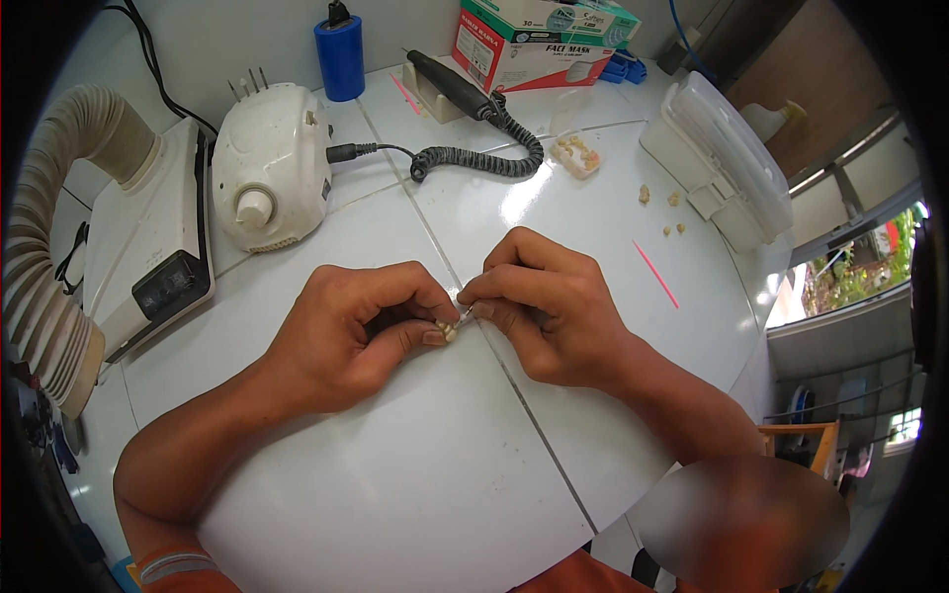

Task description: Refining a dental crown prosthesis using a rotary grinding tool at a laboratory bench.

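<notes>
Over the middle of the white tiled table, my left hand (pixel 368 331) pinches a small cream-coloured dental piece (pixel 448 330) that looks like a few joined teeth. My right hand (pixel 549 308) meets it from the other side, thumb and fingers pressed together. A tiny pale, shiny tip (pixel 466 315) shows between its fingertips and the teeth; most of it is hidden, so its kind is unclear. Beyond my right hand lies a dental model (pixel 575 156) with cream teeth on a pinkish base. To its right are several small loose tooth-coloured pieces (pixel 645 195).
A white control unit (pixel 272 168) with a knob is cabled to a black handpiece (pixel 450 86) on a stand. At left stands a white machine (pixel 148 237) with a ribbed hose (pixel 49 237). A blue cylinder (pixel 341 59), cardboard box (pixel 534 49), plastic container (pixel 717 158) and pink stick (pixel 655 274) surround the workspace.
</notes>
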Tool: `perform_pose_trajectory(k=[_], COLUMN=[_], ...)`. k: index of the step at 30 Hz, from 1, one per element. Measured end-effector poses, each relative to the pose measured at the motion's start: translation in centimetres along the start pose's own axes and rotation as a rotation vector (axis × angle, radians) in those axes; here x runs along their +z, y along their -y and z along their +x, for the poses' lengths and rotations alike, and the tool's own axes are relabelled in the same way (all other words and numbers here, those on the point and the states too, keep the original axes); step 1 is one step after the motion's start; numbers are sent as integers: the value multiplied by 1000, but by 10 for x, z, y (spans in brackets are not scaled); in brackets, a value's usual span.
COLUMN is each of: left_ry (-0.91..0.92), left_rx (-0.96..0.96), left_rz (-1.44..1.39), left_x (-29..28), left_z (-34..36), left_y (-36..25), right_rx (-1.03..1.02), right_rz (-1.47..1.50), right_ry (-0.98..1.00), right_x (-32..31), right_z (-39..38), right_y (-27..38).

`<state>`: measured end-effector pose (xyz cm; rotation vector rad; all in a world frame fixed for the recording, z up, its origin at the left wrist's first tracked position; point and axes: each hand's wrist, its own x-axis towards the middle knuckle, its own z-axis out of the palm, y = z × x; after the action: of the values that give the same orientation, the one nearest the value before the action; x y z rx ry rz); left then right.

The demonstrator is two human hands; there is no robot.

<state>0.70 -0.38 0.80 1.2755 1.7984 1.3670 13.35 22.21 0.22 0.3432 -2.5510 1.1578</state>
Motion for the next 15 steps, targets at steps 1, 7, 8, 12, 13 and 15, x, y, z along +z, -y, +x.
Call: perform_pose_trajectory(k=[1, 7, 8, 12, 13, 15], left_ry=[-3, 4, 5, 0, 3, 1], left_rx=[-11, 3, 3, -16, -23, -25], left_rz=[-15, -26, -27, -37, -55, -48], left_x=[0, 0, 0, 0, 0, -1], left_z=[0, 0, 0, 0, 0, -1], left_y=[0, -1, -1, 0, 1, -1], right_rx=[-1, -14, -12, -27, -12, -36], right_rz=[-5, 5, 5, -19, 7, -22], right_ry=[-6, -18, -19, 5, -24, -1], right_x=[1, 2, 3, 3, 3, 3], right_z=[-1, -2, -2, -1, -1, 0], right_y=[0, 0, 2, 0, -3, 4])
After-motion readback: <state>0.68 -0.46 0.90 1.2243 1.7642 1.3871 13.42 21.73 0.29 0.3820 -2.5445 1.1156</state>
